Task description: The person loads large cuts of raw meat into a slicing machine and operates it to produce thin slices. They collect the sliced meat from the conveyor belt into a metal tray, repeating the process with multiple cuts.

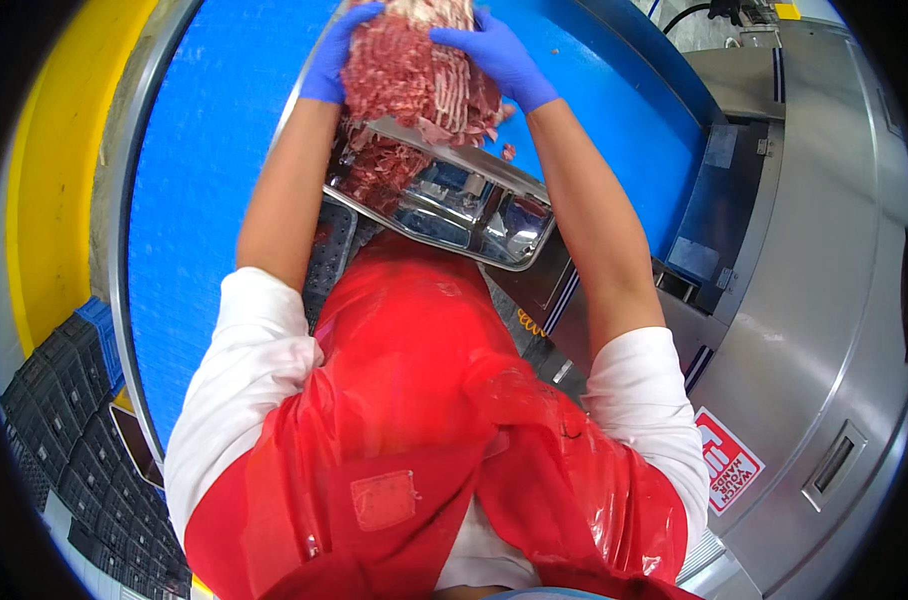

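Blue work surface (614, 110); sliced meat (414, 75) lies ahead, at the steel tray (489, 165)'s far rim
My left hand (334, 55) grips its left flank, my right hand (499, 65) its right; slice ridges run away from me between them.

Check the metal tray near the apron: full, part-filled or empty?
Part-filled: meat lies in the left end of the metal tray, while the right end shows shiny metal without meat.
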`<state>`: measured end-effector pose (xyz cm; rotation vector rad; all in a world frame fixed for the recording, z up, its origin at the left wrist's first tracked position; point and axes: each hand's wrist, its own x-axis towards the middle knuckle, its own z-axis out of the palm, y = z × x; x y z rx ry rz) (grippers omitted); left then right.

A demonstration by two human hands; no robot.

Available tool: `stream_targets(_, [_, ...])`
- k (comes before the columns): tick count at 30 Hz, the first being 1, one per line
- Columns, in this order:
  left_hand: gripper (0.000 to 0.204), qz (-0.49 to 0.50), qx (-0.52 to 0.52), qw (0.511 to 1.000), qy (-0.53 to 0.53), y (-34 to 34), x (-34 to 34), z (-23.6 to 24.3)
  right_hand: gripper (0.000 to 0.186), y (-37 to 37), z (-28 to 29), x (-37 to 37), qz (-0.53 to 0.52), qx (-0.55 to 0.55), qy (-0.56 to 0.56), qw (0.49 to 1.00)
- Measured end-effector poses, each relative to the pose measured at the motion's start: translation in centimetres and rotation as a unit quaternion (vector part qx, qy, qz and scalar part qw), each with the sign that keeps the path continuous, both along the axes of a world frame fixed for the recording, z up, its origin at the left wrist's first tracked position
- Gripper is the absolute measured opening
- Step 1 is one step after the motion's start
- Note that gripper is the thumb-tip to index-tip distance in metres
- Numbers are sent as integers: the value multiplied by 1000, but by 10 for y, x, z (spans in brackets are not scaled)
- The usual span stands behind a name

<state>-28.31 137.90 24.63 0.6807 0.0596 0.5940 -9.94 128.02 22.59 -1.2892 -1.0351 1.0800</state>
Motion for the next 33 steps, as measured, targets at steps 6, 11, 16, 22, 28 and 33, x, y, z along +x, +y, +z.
stream_targets(6, [57, 317, 101, 942, 54, -27, -91, 10, 71, -27, 109, -93, 21, 95, -8, 995])
stream_targets(11, [65, 332, -106, 925, 154, -102, -146, -11, 95, -44, 56, -157, -33, 51, -331, 942])
stream_targets(16, [60, 262, -277, 904, 191, -148, -190, -90, 99, -63, -6, -180, 146, -157, -292, 932])
stream_targets(22, [52, 196, -303, 890, 278, -153, -167, -149, 88, -87, -118, -173, 121, -203, -167, 957])
stream_targets(28, [40, 38, -396, 883, 248, -144, -96, -244, 47, -152, -211, -113, 12, -182, -30, 983])
stream_targets(33, [42, -26, -116, 860, 497, -165, -7, -287, 27, -271, -323, -31, -314, -346, -88, 880])
